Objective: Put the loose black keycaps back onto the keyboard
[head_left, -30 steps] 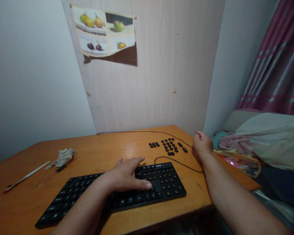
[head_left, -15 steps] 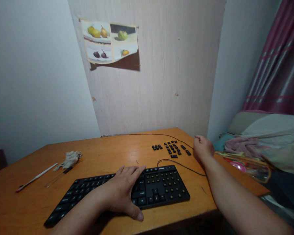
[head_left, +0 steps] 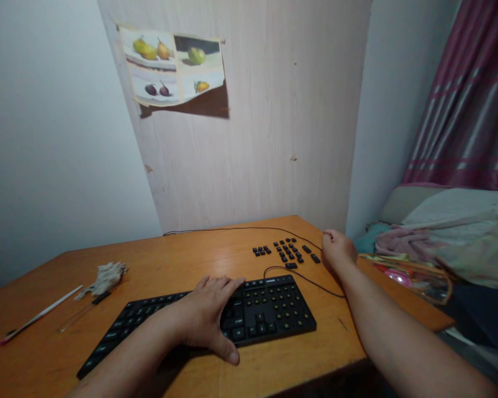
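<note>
A black keyboard [head_left: 255,312] lies at an angle on the wooden table, its right-hand section stripped of keycaps and showing small yellowish switch posts. Across its middle rests my left hand [head_left: 209,312], fingers spread over the keys and thumb out past the near edge. My right hand [head_left: 338,250] is closed in a fist at the table's right side, beside the loose black keycaps [head_left: 288,251]. Whatever may be inside that fist is hidden. The keycaps sit in small rows behind the keyboard, with a wider keycap [head_left: 291,266] nearest it.
To the left lie a thin white stick with a pinkish tip [head_left: 45,315], a crumpled whitish cloth [head_left: 107,278] and a thin tool with a black part [head_left: 100,298]. A cable [head_left: 307,279] loops behind the keyboard. Bedding [head_left: 448,226] and a clear bag [head_left: 431,284] are at right.
The view has shifted slightly, so most of the scene sits a little further left. Both hands keep the same pose: left on the keyboard, right in a fist.
</note>
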Demonstrator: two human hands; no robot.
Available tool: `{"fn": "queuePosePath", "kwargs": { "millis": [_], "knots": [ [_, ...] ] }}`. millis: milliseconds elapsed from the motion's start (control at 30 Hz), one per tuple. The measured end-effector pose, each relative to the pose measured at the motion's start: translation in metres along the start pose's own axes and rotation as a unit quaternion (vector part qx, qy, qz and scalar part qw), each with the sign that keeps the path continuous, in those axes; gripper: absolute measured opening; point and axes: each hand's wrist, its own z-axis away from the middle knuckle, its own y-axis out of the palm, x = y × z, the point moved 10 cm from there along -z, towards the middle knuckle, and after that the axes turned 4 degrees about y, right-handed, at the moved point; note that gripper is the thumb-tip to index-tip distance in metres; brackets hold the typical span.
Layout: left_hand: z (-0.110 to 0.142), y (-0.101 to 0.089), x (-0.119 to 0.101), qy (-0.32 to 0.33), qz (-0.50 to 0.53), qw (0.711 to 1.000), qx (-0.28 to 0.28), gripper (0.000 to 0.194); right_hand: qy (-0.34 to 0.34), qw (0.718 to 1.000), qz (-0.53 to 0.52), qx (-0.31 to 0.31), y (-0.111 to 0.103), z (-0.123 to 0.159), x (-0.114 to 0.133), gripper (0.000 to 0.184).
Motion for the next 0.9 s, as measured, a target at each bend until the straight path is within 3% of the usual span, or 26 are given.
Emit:
{"fn": "queuePosePath", "kwargs": {
  "millis": [133,267,367,433,500,600,733,900],
  "knots": [
    [-0.008,-0.016,0.016,-0.034,0.059,0.998,-0.003,0.109,0.01,1.0,0.006,0.003,0.003,0.0,-0.003,0.041],
    [-0.036,-0.059,0.043,-0.055,0.179,0.971,-0.149,0.067,0.018,1.0,0.006,0.004,0.005,0.001,-0.006,0.04],
    [-0.067,-0.073,0.062,-0.049,0.267,0.936,-0.225,0.051,0.023,1.0,0.006,0.003,0.006,0.002,-0.008,0.041],
    [-0.091,-0.068,0.073,-0.061,0.262,0.936,-0.228,0.042,0.024,1.0,0.006,0.004,0.006,0.002,-0.008,0.04],
    [-0.115,-0.053,0.08,-0.072,0.223,0.954,-0.189,0.035,0.024,1.0,0.007,0.007,0.008,0.003,-0.008,0.04],
    [-0.141,-0.038,0.092,-0.086,0.197,0.961,-0.175,0.026,0.024,1.0,0.009,0.014,0.01,0.003,-0.008,0.041],
    [-0.162,-0.028,0.104,-0.107,0.16,0.967,-0.165,0.027,0.022,0.999,0.009,0.022,0.014,0.003,-0.006,0.04],
    [-0.177,-0.02,0.103,-0.111,0.117,0.976,-0.145,0.034,0.022,0.999,0.006,0.027,0.017,0.004,-0.005,0.04]
  ]
}}
